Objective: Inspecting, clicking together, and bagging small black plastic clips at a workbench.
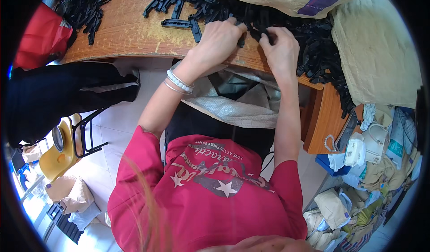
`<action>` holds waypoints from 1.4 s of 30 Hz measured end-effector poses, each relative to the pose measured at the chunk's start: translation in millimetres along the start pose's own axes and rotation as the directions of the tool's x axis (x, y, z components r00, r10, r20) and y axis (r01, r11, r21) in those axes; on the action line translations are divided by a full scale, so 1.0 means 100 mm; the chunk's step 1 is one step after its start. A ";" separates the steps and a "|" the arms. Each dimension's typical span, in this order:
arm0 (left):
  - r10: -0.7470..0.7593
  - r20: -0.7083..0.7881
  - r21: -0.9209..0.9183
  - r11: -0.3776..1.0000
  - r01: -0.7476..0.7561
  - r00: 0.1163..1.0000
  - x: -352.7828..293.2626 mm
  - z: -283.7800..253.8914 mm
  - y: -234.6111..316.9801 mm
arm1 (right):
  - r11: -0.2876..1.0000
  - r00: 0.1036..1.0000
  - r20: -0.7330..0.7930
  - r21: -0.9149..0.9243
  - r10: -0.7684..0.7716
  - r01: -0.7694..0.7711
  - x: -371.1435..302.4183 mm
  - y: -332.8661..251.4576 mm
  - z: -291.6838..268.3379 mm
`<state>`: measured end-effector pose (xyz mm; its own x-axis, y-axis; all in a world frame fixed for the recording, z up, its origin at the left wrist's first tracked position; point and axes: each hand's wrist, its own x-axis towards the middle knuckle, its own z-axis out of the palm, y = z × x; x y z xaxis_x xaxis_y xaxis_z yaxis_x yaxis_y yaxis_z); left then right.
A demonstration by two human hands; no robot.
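Both my hands work at the front edge of a wooden table, among many small, narrow black plastic parts. My left hand (pixel 220 38) has its fingers curled down over a dark part, which its own back mostly hides. Facing it a short way to the right, my right hand (pixel 283 50) pinches a black plastic part (pixel 255 33) between thumb and fingers. Left of my left hand, a few slotted black strips (pixel 176 23) lie loose on the wood. An open white woven sack (pixel 224 107) hangs below the table edge, between my forearms.
The worn table (pixel 130 32) carries another black heap (pixel 85 3) at far left, beside a red bag (pixel 42 35). Large tan sacks (pixel 380 50) stand at the right. A person's dark-clothed leg (pixel 76 84) and a yellow chair (pixel 60 155) are at left. Bags and cloth (pixel 371 171) pile up at lower right.
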<state>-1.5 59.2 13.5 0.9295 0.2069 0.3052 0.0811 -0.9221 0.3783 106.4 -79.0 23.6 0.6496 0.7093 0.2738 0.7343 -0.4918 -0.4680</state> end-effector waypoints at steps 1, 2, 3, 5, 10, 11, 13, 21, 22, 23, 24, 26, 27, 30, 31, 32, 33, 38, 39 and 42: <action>0.003 0.000 -0.002 1.000 -0.003 1.000 0.00 0.01 -0.01 | 0.990 0.991 -0.120 0.137 0.058 -0.041 -0.05 0.00 -0.01; 0.081 -0.025 -0.033 0.996 -0.082 0.996 -0.01 0.04 -0.02 | 0.959 0.965 -0.229 0.275 0.130 -0.064 -0.11 0.00 -0.04; 0.150 -0.051 -0.056 0.987 -0.153 0.987 -0.04 0.05 -0.04 | 0.903 0.962 -0.196 0.419 0.189 -0.092 -0.16 -0.06 -0.09; 0.110 -0.142 -0.148 0.980 -0.132 0.984 -0.06 0.04 0.00 | 0.709 0.961 -0.098 0.695 0.259 -0.120 -0.29 -0.13 -0.19; -0.134 0.270 -0.838 0.454 0.302 0.953 -0.20 -0.08 0.15 | 0.309 0.960 0.228 0.912 0.163 -0.270 -0.60 -0.14 -0.31; -0.100 0.399 -0.885 0.221 0.411 0.912 -0.24 -0.11 0.18 | 0.296 0.961 0.243 0.916 0.129 -0.271 -0.64 -0.13 -0.32; -0.072 0.362 -0.929 0.056 0.366 0.929 -0.29 -0.05 0.27 | 0.307 0.966 0.231 0.917 0.116 -0.256 -0.69 -0.11 -0.32; -0.259 0.448 -0.860 0.137 0.492 0.855 -0.40 -0.16 0.42 | 0.474 0.985 0.055 0.871 0.165 -0.128 -0.86 -0.19 -0.27; -0.272 0.401 -0.811 0.338 0.477 0.875 -0.40 -0.19 0.42 | 0.497 0.984 0.000 0.863 0.179 -0.091 -0.87 -0.20 -0.25; -0.228 0.436 -0.785 0.376 0.492 0.870 -0.42 -0.21 0.39 | 0.520 0.980 -0.054 0.853 0.192 -0.055 -0.89 -0.20 -0.24; -0.193 0.291 -0.784 0.512 0.350 0.937 -0.43 -0.27 0.47 | 0.519 0.980 -0.054 0.853 0.194 -0.056 -0.91 -0.20 -0.23; -0.070 0.026 -0.699 0.712 0.069 0.997 -0.44 -0.28 0.51 | 0.593 0.983 -0.052 0.802 0.178 -0.065 -0.93 -0.20 -0.21; -0.069 0.027 -0.700 0.711 0.068 0.997 -0.46 -0.26 0.51 | 0.593 0.982 -0.053 0.802 0.179 -0.065 -0.93 -0.18 -0.20; 0.008 -0.006 -0.658 0.753 -0.010 1.000 -0.52 -0.22 0.50 | 0.570 0.978 -0.089 0.821 0.188 -0.036 -0.91 -0.12 -0.20; 0.008 -0.004 -0.659 0.752 -0.008 1.000 -0.52 -0.21 0.49 | 0.608 0.985 -0.080 0.794 0.155 -0.031 -0.90 -0.12 -0.22; 0.010 -0.067 -0.647 0.761 -0.051 0.998 -0.52 -0.21 0.48 | 0.644 0.990 -0.069 0.765 0.121 -0.025 -0.89 -0.13 -0.24; 0.014 -0.132 -0.631 0.770 -0.095 0.991 -0.51 -0.20 0.47 | 0.645 0.990 -0.070 0.764 0.121 -0.025 -0.87 -0.14 -0.23; 0.128 -0.097 -0.473 0.867 -0.158 0.987 -0.51 -0.25 0.39 | 0.770 0.998 -0.002 0.636 0.058 -0.043 -0.79 -0.18 -0.32; 0.156 -0.057 -0.409 0.897 -0.166 0.986 -0.50 -0.28 0.41 | 0.772 0.998 -0.004 0.634 0.059 -0.043 -0.80 -0.13 -0.32; 0.178 -0.056 -0.386 0.904 -0.186 0.982 -0.49 -0.25 0.39 | 0.823 0.999 -0.024 0.569 0.028 -0.009 -0.79 -0.09 -0.31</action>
<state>-52.9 21.0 35.0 0.9074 0.0572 0.4164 -0.2387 -0.7455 0.6223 54.8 -146.2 32.6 0.6745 0.6829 0.2807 0.4857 -0.1240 -0.8653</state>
